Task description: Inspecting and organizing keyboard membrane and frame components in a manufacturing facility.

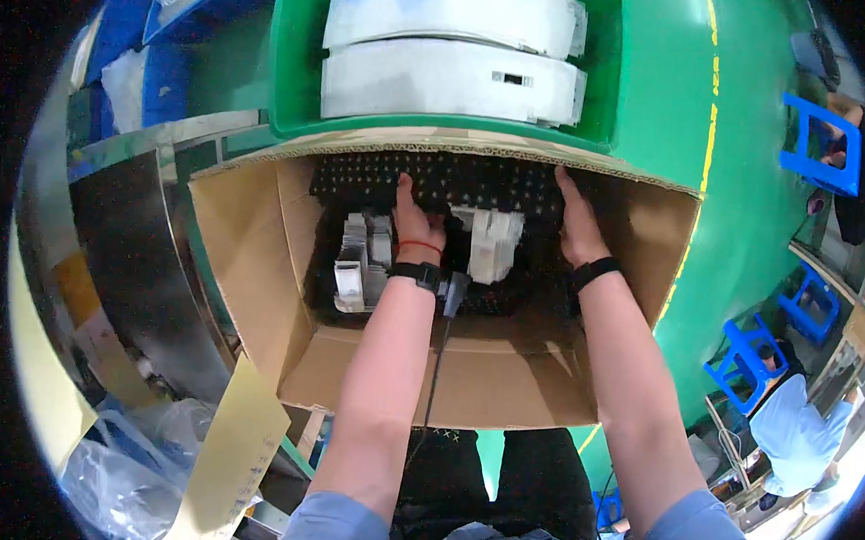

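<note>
Both my hands reach inside an open cardboard box (491, 374). My left hand (418, 221) is between two groups of white stacked pieces, its thumb stretched over a black dotted sheet (359, 177); its lower fingers are in shadow. One group of thin white pieces (351, 266) stands left of that wrist, another white stack (493, 246) to its right. Near the right end of the sheet, my right hand (579, 223) is open with fingers stretched; its far side is hidden. Each wrist wears a black band, and a grey plug with a dark cord (455, 295) hangs by the left one.
Beyond the box, a green bin (610, 65) holds large white panels (450, 83). Blue bins (198, 9) stand far left. A yellowish cardboard sheet (227, 454) and clear plastic bags (119, 478) lie at lower left. Blue stools (819, 142) and other people are at right.
</note>
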`<control>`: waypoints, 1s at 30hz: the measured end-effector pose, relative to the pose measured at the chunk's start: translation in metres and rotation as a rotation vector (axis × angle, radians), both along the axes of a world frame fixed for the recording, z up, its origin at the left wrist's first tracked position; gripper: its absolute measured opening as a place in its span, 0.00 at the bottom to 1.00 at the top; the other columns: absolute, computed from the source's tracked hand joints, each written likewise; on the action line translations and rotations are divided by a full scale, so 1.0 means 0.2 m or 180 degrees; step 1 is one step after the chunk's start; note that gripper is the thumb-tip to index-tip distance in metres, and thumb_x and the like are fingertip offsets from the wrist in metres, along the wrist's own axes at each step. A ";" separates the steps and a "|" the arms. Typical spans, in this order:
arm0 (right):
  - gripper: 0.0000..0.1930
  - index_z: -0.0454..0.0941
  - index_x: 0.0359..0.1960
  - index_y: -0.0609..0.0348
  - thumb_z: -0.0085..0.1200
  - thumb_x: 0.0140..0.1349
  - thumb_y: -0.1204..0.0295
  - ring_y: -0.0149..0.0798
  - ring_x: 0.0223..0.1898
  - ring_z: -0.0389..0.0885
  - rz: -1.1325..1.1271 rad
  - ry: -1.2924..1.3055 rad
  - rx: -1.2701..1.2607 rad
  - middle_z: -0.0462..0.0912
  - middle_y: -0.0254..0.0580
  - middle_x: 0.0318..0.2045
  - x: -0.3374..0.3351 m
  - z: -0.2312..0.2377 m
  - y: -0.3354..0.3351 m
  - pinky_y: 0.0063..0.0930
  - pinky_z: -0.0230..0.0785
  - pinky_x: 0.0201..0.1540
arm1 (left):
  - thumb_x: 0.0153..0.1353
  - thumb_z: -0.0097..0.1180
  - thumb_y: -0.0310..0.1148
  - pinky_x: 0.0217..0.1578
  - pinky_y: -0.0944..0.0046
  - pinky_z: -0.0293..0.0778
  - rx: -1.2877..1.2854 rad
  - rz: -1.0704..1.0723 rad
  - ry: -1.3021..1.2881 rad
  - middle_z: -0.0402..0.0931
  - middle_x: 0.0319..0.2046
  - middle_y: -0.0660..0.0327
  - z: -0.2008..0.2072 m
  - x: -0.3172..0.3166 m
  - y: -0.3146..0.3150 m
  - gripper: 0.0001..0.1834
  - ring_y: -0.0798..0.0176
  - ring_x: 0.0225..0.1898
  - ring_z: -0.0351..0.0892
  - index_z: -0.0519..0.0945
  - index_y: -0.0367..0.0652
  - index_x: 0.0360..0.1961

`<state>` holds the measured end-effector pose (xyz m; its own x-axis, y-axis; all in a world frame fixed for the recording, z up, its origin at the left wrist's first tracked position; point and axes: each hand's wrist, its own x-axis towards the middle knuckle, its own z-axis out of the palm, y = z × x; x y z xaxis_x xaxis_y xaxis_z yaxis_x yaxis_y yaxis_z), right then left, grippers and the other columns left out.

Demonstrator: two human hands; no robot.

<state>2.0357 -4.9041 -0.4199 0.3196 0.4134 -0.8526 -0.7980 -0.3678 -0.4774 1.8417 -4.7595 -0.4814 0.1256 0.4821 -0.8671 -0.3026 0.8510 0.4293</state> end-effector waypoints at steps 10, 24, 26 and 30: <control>0.32 0.59 0.65 0.62 0.41 0.67 0.51 0.38 0.65 0.58 -0.0418 -0.0372 0.0251 0.61 0.40 0.66 0.00 0.03 0.01 0.33 0.45 0.67 | 0.62 0.44 0.56 0.55 0.48 0.65 -0.0189 -0.0061 -0.0132 0.74 0.52 0.62 0.10 0.12 0.03 0.28 0.53 0.53 0.72 0.74 0.49 0.54; 0.22 0.70 0.53 0.54 0.46 0.66 0.52 0.35 0.50 0.70 -0.0023 -0.0278 -0.0343 0.74 0.40 0.50 -0.32 0.83 -0.41 0.34 0.61 0.54 | 0.66 0.47 0.46 0.53 0.60 0.68 -0.0233 -0.0334 -0.0877 0.72 0.50 0.58 1.12 -0.33 -0.31 0.23 0.61 0.52 0.71 0.66 0.43 0.56; 0.16 0.73 0.49 0.53 0.46 0.67 0.57 0.30 0.42 0.74 0.0121 -0.0361 -0.0189 0.78 0.37 0.43 -0.40 1.04 -0.50 0.27 0.66 0.45 | 0.69 0.43 0.41 0.52 0.61 0.69 -0.0019 -0.0694 -0.1019 0.73 0.51 0.57 1.52 -0.42 -0.42 0.20 0.61 0.50 0.73 0.66 0.42 0.57; 0.15 0.72 0.48 0.56 0.44 0.68 0.61 0.30 0.38 0.76 0.0580 -0.0123 0.0193 0.79 0.37 0.38 -0.57 1.49 -0.58 0.23 0.69 0.41 | 0.70 0.41 0.41 0.53 0.59 0.68 0.0273 -0.0928 -0.1257 0.72 0.52 0.55 2.21 -0.80 -0.72 0.21 0.59 0.51 0.73 0.66 0.39 0.57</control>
